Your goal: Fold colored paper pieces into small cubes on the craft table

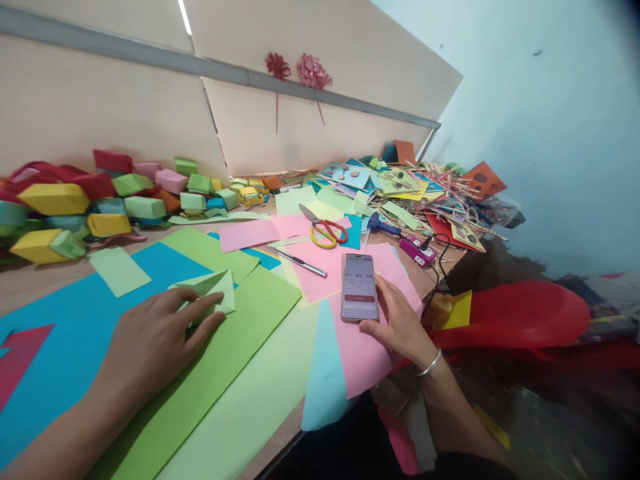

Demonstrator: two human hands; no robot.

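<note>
White panels [120, 100] and a pale blue wall [540, 133] stand behind a cluttered counter [280, 437], on which a pair of scissors [320, 222] serves as the landmark. To the left of the scissors and nearer the person, a small folded pale green paper [213, 283] lies on a bright green sheet [250, 320]. The left hand [160, 330] rests over it, fingers close together and bent onto the folds; whether they also pinch it, I cannot tell. The right hand [400, 323], to the right of the scissors and nearer the person, holds a phone [359, 287] by its lower right corner.

The folded paper should be light, crisp along its creases and easily dented, so a flat pinch on a doubled fold suits it better than a squeeze at a free flap. The phone is likely stiff, heavier and smooth, best taken by its long sides.

A utility knife [299, 261] lies just on the near side of the scissors, limiting sideways room between the hands. Beyond the scissors to the right, a pile of cards and sticks [400, 180] crowds the counter. The flattest room is on the green sheet, left of the scissors and nearer the person; a light blue sheet [325, 373] overhangs the near edge.
</note>
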